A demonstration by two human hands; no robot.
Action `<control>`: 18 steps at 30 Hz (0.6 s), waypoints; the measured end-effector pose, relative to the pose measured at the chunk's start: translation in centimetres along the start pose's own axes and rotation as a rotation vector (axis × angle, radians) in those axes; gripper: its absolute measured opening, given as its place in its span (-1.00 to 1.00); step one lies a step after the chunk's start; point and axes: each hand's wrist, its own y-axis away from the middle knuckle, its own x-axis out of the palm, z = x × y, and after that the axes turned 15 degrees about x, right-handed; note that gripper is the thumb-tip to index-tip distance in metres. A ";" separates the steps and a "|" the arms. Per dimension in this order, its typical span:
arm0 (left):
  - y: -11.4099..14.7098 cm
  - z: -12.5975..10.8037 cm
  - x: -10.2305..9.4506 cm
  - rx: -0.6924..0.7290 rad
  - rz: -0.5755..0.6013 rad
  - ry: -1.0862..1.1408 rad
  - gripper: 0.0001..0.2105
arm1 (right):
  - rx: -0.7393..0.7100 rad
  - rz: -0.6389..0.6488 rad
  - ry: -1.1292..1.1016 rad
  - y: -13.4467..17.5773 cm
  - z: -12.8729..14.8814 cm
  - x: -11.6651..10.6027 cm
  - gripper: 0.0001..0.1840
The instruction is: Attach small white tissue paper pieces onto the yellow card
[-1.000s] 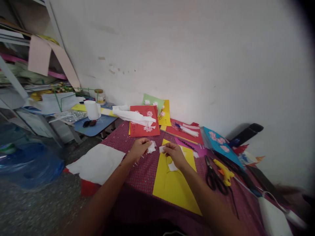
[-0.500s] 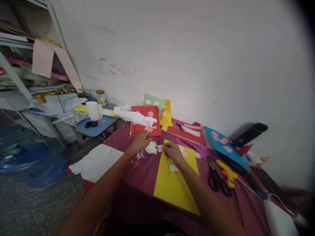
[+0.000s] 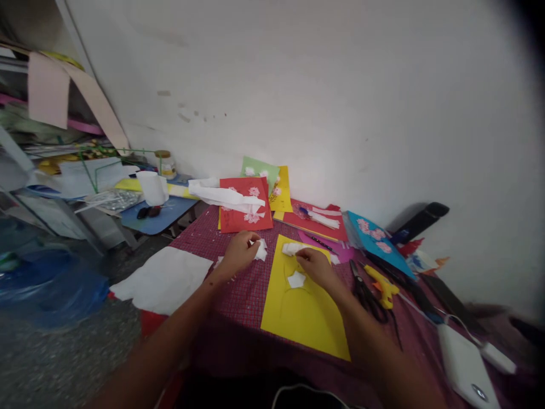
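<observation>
My left hand is over the patterned tablecloth, with thumb and fingers pinched at a small pile of white tissue paper pieces. My right hand hovers over the yellow sheet, fingertips closed together; whatever they hold is too small to make out. Just beyond those fingertips, white tissue paper lies near the sheet's top edge. Below them a white cut piece of paper rests on the sheet, among faint drawn lines.
Scissors and a yellow glue gun lie right of the sheet. Behind are a red card with pink flowers, a blue card and a pen. White tissue hangs over the table's left edge.
The small white square in my right fingers no longer shows there, and that hand is now further over the yellow sheet. My left hand has closed in on the tissue pile. The view has shifted slightly.
</observation>
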 end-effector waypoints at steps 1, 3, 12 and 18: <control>0.0 -0.5 0.5 0.013 0.008 0.012 -0.88 | 0.023 0.047 0.005 0.5 -0.9 -0.6 -0.77; -0.1 -1.7 1.8 0.046 0.041 0.040 -0.88 | 0.024 0.110 0.006 1.4 -2.1 -1.3 -0.79; -2.7 -4.1 9.4 0.105 0.129 0.159 -0.85 | 0.018 0.063 0.213 3.7 -1.6 0.5 -0.92; -2.6 -3.0 10.2 0.012 0.135 0.265 -0.86 | 0.018 0.155 -0.088 3.2 -2.8 0.2 -0.92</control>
